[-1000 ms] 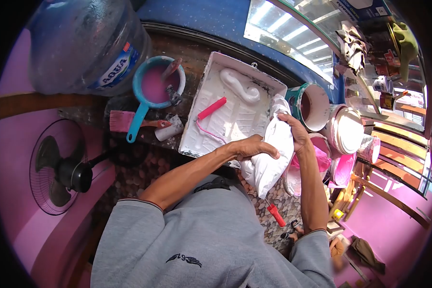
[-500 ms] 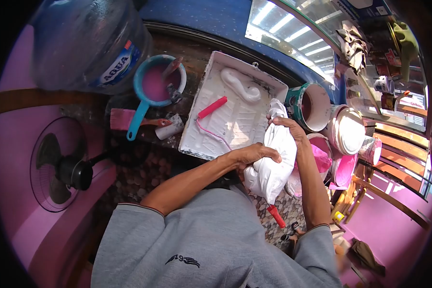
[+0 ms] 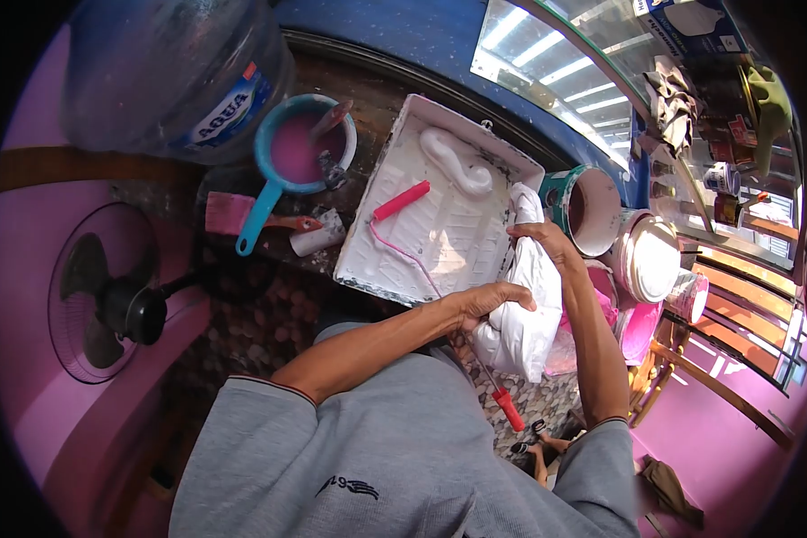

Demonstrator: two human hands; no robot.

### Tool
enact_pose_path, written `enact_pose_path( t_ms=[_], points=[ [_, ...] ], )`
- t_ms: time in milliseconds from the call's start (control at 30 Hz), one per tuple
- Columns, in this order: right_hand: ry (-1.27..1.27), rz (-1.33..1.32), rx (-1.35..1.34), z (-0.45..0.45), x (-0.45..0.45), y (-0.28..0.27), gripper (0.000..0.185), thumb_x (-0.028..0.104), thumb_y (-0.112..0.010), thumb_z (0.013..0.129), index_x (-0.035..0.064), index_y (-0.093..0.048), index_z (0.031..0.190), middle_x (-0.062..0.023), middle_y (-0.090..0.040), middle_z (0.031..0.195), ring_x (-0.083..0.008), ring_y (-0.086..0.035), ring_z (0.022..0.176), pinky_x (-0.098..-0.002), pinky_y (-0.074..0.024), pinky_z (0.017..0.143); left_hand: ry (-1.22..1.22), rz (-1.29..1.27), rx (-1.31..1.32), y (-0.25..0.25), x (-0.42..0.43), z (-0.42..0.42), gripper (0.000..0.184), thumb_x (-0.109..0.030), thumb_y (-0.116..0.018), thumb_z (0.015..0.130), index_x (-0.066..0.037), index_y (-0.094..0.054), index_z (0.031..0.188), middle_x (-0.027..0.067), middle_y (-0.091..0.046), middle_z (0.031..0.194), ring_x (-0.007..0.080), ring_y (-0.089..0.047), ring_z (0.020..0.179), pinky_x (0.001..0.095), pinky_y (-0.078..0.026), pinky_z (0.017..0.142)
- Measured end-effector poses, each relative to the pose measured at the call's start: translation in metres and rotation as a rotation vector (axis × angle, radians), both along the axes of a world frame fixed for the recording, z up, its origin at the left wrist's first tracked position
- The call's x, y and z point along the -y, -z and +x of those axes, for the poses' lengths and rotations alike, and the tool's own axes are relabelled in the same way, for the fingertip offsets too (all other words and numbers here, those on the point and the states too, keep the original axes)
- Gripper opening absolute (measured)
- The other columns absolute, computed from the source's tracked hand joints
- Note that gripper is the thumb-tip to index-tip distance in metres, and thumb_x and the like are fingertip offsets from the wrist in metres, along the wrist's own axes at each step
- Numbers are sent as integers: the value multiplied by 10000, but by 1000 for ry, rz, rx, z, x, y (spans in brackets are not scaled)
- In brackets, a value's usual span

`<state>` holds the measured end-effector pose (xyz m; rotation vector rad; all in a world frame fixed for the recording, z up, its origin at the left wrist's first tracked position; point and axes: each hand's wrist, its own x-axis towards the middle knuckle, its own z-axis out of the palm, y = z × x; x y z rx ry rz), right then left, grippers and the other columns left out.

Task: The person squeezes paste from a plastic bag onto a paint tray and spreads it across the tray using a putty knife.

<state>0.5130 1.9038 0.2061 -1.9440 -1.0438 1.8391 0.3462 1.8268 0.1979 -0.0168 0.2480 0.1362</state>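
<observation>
- Pink wall [image 3: 717, 412]: right of the white tray [image 3: 475, 242].
- White bag [image 3: 533, 336]: at the tray's right edge; uneven squeezing could cause spillage outside it. Held between left hand [image 3: 489, 307], gripping its lower body, and right hand [image 3: 551, 244], closed around its narrow upper end.
- Pink roller [image 3: 402, 201]: inside tray.

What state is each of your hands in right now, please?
Left hand: closed on the side of the bulging white plastic bag.
Right hand: closed on the same bag, near its narrow end by the tray.
</observation>
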Motion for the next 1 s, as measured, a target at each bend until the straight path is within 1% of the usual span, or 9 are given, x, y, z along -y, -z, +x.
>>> enact_pose_path(
  t_ms=[300,433,533,600,633,700,733,800,1000],
  points=[
    [-236,46,269,2,-14,2,380,210,-735,653,-48,-636,913,-83,-636,843,-160,-560,734,-297,-447,706,-4,-12,-48,-5,-3,2,386,-171,-635,740,5,-542,1071,101,-623,932,195,-644,794,353,-537,741],
    [-129,-25,293,-16,-17,-24,441,262,-741,673,-49,-617,960,-78,-621,842,-158,-544,710,-296,-437,690,75,52,-125,-18,-13,-6,330,-194,-640,736,-30,-581,1016,79,-617,918,178,-622,796,350,-515,712],
    [-22,-77,227,-26,-21,-36,541,367,-733,705,-55,-598,1016,-94,-623,870,-162,-557,722,-297,-433,699,-9,156,-169,-7,-8,7,303,-212,-648,726,-50,-603,977,67,-615,918,166,-608,812,335,-494,735],
    [74,33,168,-23,-20,-26,515,516,-639,776,8,-640,865,-45,-596,748,-130,-513,686,-247,-417,689,-5,153,-170,-5,-8,8,291,-216,-650,725,-52,-610,962,63,-616,918,161,-607,814,324,-489,754],
    [72,30,171,-21,-21,-25,515,516,-639,776,8,-640,865,-45,-596,748,-130,-513,686,-247,-417,689,2,153,-175,-6,-9,8,280,-220,-651,724,-54,-616,946,58,-617,919,156,-605,817,313,-484,773],
    [-144,75,325,-16,-24,-25,561,575,-603,790,15,-629,796,-32,-572,716,-118,-489,677,-248,-391,665,25,106,-147,-11,-13,4,277,-222,-650,727,-56,-617,946,55,-618,919,151,-603,828,303,-480,780],
    [-146,73,327,-16,-23,-24,561,575,-603,790,15,-629,796,-32,-572,716,-118,-489,677,-248,-391,665,51,63,-122,-13,-15,2,275,-224,-650,730,-58,-618,946,52,-619,918,146,-601,840,294,-476,787],
    [-102,160,399,-18,-22,-23,609,536,-574,817,-70,-635,818,-85,-592,739,-151,-512,701,-300,-421,692,30,102,-128,-14,-17,1,276,-229,-653,730,-59,-621,945,51,-620,924,145,-601,848,294,-478,783],
    [-221,93,477,-11,-28,-17,578,469,-536,841,-102,-596,910,-153,-623,785,-199,-545,740,-330,-426,717,2,171,-164,-5,-13,9,290,-250,-665,729,-59,-635,945,43,-622,944,134,-582,885,284,-455,810]
  ],
)
